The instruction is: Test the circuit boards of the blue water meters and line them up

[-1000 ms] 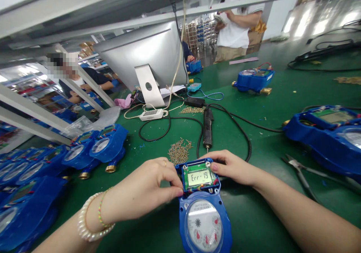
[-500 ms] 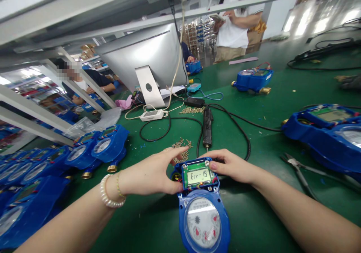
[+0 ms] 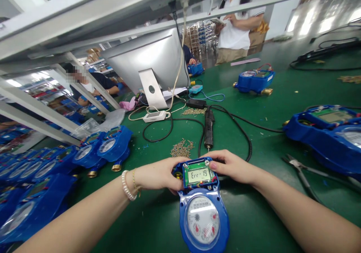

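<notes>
A blue water meter [image 3: 204, 219] lies face up on the green table in front of me, its round dial towards me. Its uncovered circuit board carries a small display [image 3: 198, 175] reading "Err-19". My left hand [image 3: 162, 174] grips the left side of the display end, thumb at the near edge and fingers behind. On the upper right corner my right hand [image 3: 229, 166] holds the meter, thumb on the board's edge. Just beyond are a pile of small screws [image 3: 182, 148] and a black electric screwdriver [image 3: 208, 129], its tip towards the meter.
Rows of blue meters [image 3: 115, 144] stand at left. Cutting pliers [image 3: 299, 166] and a larger-looking meter [image 3: 324, 132] lie at right. A monitor [image 3: 146, 61], cables and a second screw pile [image 3: 194, 111] are ahead. One person [image 3: 235, 23] stands beyond the table; another sits at left.
My left hand has closed from a spread pose onto the meter's left side, uncovering more of the screw pile. My right hand stays in place. The view has shifted slightly.
</notes>
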A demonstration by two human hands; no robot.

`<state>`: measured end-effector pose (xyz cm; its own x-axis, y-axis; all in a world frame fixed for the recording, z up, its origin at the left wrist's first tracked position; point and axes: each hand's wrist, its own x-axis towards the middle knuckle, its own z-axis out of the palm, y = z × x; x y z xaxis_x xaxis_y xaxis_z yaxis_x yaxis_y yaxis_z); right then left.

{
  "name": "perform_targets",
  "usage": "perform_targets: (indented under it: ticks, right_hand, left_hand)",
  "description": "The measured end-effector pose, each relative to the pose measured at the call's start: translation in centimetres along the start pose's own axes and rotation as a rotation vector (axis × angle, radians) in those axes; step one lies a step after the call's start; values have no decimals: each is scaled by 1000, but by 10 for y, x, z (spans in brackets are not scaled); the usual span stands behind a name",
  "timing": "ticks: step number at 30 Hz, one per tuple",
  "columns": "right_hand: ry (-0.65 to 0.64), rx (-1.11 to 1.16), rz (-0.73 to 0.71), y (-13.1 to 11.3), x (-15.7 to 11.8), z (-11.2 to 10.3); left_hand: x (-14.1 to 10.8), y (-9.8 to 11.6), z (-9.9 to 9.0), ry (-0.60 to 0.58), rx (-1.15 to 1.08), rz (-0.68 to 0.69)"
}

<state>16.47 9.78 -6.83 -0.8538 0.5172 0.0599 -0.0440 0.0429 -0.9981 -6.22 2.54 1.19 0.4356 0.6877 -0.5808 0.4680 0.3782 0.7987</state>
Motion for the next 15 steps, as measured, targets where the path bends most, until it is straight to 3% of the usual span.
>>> perform_targets:
  ticks: [7,11,15]
  right_hand:
    - [-3,-7,4,-1,0,-1]
    - [-3,-7,3,-3,0,0]
    - [-9,-3,4,-3,1,0]
  left_hand:
    - [-8,-14,-10,-82,-200,10]
    - [-3,-12,-2,-42,-198,-13]
    - [3,-6,11,74,-171,-6]
